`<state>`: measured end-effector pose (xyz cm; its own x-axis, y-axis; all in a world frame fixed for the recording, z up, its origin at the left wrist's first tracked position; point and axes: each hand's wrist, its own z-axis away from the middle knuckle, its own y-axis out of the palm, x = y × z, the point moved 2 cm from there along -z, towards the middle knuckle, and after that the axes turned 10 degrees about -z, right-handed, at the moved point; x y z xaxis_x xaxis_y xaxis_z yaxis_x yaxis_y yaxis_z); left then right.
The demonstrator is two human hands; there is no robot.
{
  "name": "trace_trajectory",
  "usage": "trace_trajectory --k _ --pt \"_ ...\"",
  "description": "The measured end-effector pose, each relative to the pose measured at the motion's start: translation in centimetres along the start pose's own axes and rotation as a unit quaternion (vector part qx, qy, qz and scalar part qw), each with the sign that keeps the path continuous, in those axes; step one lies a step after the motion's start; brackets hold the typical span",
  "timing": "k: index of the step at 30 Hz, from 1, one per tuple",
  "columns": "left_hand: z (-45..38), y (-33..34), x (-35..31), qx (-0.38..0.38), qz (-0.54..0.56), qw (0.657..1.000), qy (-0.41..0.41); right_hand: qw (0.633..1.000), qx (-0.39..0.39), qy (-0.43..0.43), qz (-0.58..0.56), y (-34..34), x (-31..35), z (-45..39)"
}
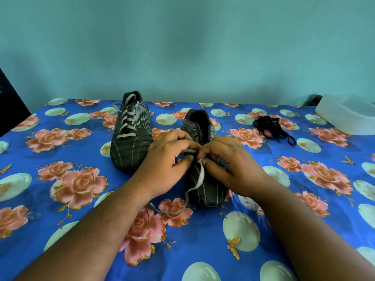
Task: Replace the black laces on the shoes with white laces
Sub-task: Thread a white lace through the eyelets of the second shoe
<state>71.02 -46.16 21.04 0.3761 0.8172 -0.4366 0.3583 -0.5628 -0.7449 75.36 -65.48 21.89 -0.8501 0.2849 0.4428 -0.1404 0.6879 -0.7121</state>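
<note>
White lace (199,175) — hands (199,159) pinching, unlaced shoe (205,191)

laced shoe (130,132) left | unlaced shoe (203,159) right | lace pile (273,126) far right

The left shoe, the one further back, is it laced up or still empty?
Laced. The left shoe has a white lace crossing its eyelets in several rows up to the top, loose ends untied.

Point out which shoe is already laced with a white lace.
The left shoe, standing untouched farther back: white lace crisscrosses all its eyelets. The right shoe shows bare eyelets, and both the left hand and right hand are threading its white lace near the toe.
</note>
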Motion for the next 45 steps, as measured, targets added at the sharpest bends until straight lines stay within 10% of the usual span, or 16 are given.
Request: trace_trajectory --k 14,24,32,38,41,45 --pt "0.2 1.0 -0.7 0.038 0.018 0.998 -0.04 0.952 -0.09 0.059 -0.286 -0.5 0.2 -0.2" --pt "0.3 1.4 -0.7 0.033 0.047 0.997 -0.048 0.727 -0.39 0.315 -0.469 -5.5 -2.6 0.5" --pt "0.4 1.5 -0.7 0.021 0.05 0.997 -0.046 0.855 -0.305 0.404 -0.112 -7.2 -5.9 2.6" --pt "0.2 1.2 -1.0 0.002 0.048 0.998 -0.034 0.988 -0.095 0.109 -0.044 -3.5 -1.7 0.6" --pt "0.2 1.1 -0.7 -0.004 0.032 0.999 -0.029 0.996 0.008 0.068 0.05 -1.1 -1.3 0.2" --pt "0.2 1.1 -0.9 0.004 0.03 0.999 -0.034 0.99 -0.011 0.075 -0.122 -2.3 -1.9 0.4"
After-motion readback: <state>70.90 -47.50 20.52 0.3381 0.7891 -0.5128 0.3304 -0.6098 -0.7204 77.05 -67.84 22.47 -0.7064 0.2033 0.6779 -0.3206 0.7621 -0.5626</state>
